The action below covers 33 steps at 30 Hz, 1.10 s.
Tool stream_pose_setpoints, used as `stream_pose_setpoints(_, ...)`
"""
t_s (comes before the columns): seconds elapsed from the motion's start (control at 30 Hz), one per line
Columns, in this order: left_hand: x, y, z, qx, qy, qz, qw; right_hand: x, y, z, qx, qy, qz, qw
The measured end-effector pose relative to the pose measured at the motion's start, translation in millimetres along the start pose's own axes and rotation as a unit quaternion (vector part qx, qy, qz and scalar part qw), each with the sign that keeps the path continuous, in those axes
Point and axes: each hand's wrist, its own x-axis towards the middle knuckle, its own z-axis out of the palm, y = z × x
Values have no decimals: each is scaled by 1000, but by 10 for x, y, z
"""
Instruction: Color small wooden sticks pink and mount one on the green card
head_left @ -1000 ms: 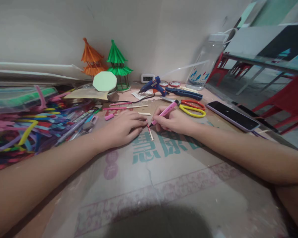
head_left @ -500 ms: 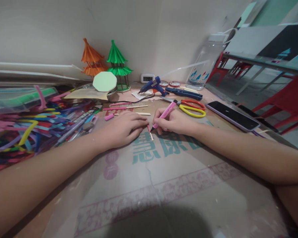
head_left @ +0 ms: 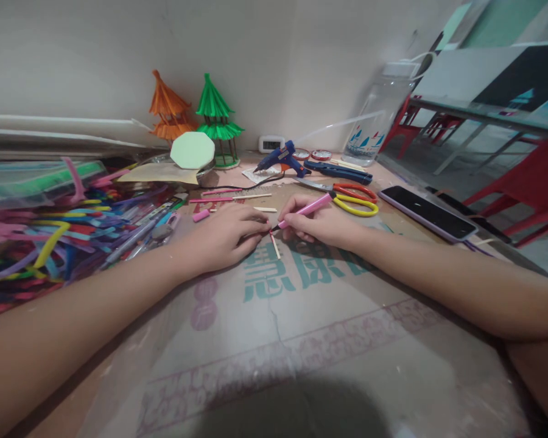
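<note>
A pink marker (head_left: 311, 208) is gripped in my right hand (head_left: 317, 222), slanting low, its dark tip touching the upper part of a thin wooden stick (head_left: 274, 244). That stick is coloured pink toward its top and bare pale wood at its lower end. My left hand (head_left: 231, 234) rests on the table with its fingers together, fingertips pressing on the stick's upper end, which they hide. The pink marker cap (head_left: 201, 215) lies beyond my left hand. Further sticks (head_left: 251, 196), some pink and some plain, lie behind the hands.
Scissors (head_left: 356, 201), a blue glue gun (head_left: 278, 157), a utility knife (head_left: 338, 171) and a phone (head_left: 428, 213) lie behind and right. Pipe cleaners (head_left: 50, 237) pile up at left. Orange (head_left: 167, 103) and green (head_left: 219, 112) model pavilions and a water bottle (head_left: 369, 121) stand along the wall.
My right hand has moved the marker tip up the stick toward my left fingertips, and the marker now leans flatter. My left hand stays nearly still.
</note>
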Motion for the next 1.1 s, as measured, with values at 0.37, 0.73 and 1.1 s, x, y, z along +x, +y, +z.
stream_pose_setpoints(0.37,-2,-2,1,-6,-2,-5,1000,-6,-22,-11,-63,-2,11,998)
stream_pose_setpoints(0.73,-1,-1,0,-2,-11,-9,1000,7,3,2,-63,4,-8,998)
stream_pose_setpoints(1.1,-3,-2,-4,-10,-20,-17,1000,-11,-32,-33,-32,-54,-1,998)
